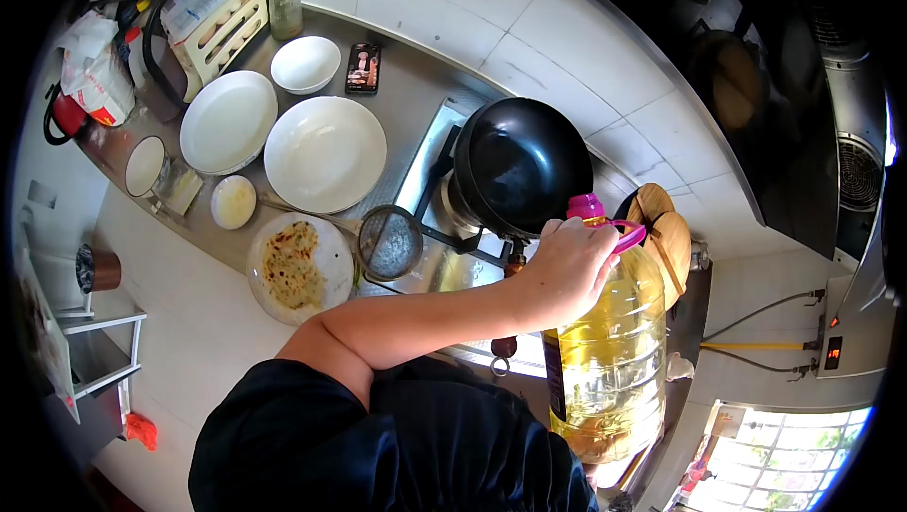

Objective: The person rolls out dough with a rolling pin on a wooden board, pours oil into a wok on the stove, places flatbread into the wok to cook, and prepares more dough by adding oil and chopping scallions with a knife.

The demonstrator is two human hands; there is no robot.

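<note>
My left hand [570, 271] reaches across from the left and is closed at the neck of a large clear oil bottle [614, 361], beside its pink handle [630, 236]. The bottle, partly filled with yellow oil, is tilted slightly, its pink cap [586, 206] near the rim of a black wok [522, 167]. The wok sits on the gas stove [453, 129] and looks bare inside. Of my right hand [603, 472], only a pale patch shows under the bottle's base; its fingers are hidden.
Left of the stove stand a large white bowl [326, 155], a white plate [229, 123], a small bowl [306, 65] and a phone [363, 69]. A strainer [389, 243] lies by a plate with a flatbread [295, 271]. Wooden utensils [669, 238] stand behind the bottle.
</note>
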